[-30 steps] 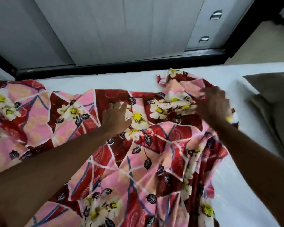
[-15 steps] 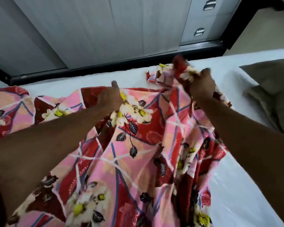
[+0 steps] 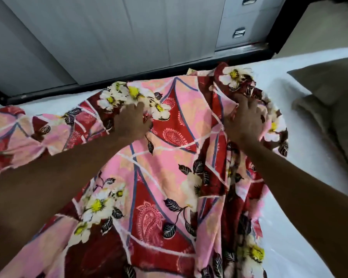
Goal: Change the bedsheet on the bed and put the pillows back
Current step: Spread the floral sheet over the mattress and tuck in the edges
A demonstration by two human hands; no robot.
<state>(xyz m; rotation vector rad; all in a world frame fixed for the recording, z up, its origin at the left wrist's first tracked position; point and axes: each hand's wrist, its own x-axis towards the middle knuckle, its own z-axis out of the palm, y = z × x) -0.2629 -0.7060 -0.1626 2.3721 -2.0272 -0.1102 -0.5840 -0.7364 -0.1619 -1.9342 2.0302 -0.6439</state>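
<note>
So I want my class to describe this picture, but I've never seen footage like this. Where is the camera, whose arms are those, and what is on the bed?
There is no machine here. The camera sits on a person's head and looks forward and down, so the two bare arms reaching in from the bottom are that person's own. The left hand and the right hand each grip a bunch of a flowered red and pink bedsheet, which lies crumpled and only partly spread. Under it is the white mattress, bare on the right side. A grey-brown pillow rests at the right edge. Beyond the bed stands a pale wardrobe with metal handles.
</note>
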